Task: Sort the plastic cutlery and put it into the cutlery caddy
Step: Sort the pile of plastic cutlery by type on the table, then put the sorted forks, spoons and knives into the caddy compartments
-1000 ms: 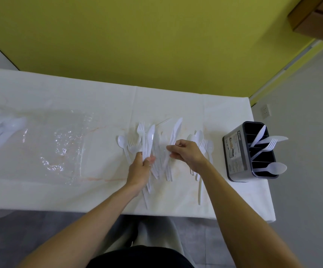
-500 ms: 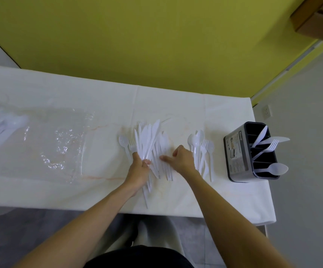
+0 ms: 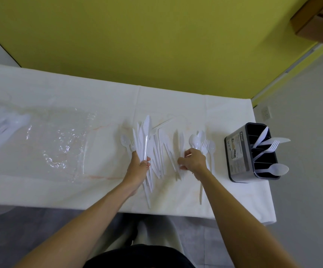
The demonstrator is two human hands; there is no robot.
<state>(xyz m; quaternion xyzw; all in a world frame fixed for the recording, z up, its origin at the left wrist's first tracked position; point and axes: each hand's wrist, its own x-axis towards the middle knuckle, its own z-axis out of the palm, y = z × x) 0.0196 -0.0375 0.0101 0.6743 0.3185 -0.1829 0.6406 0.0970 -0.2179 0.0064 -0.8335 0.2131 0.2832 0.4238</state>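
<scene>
White-clothed bench (image 3: 40,186): left grip (image 3: 139,165) holds knife bundle (image 3: 144,136) w/ blades away; right grip (image 3: 193,161) pinches one knife (image 3: 181,142), nearer caddy (image 3: 236,151) at rt.

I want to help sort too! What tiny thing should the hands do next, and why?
Probably the right hand should lift the knife it seems to pinch and add it to the bundle of knives that the left hand grips. Loose knives lie between the hands, and the caddy holds only a few pieces, so gathering like with like looks unfinished.
</scene>
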